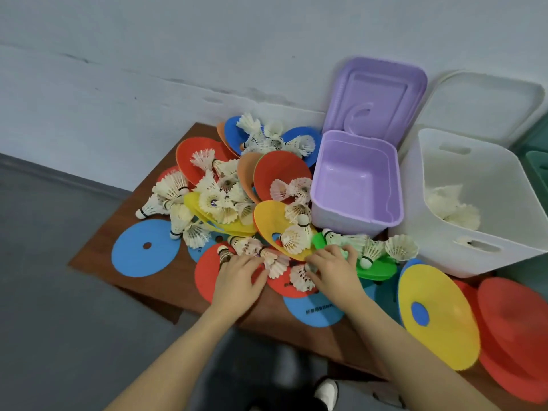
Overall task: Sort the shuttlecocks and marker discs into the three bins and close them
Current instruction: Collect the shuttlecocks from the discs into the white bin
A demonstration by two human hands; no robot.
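A pale bluish-white wall (148,54) is seen across the upper part of the view, marked by faint dark scuffs and smudges along a slanting line. Below it, a dull grey floor (44,277) is met at a darker seam. A low brown wooden tabletop (98,256) is set close against the wall. Everything is lit softly and evenly, and only faint shadows are cast.

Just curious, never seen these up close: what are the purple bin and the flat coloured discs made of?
Purple bin: probably moulded plastic, smooth, slightly glossy walls. Blue disc: looks like thin, matte, flexible rubber or soft plastic, lying flat; others in the pile bend.
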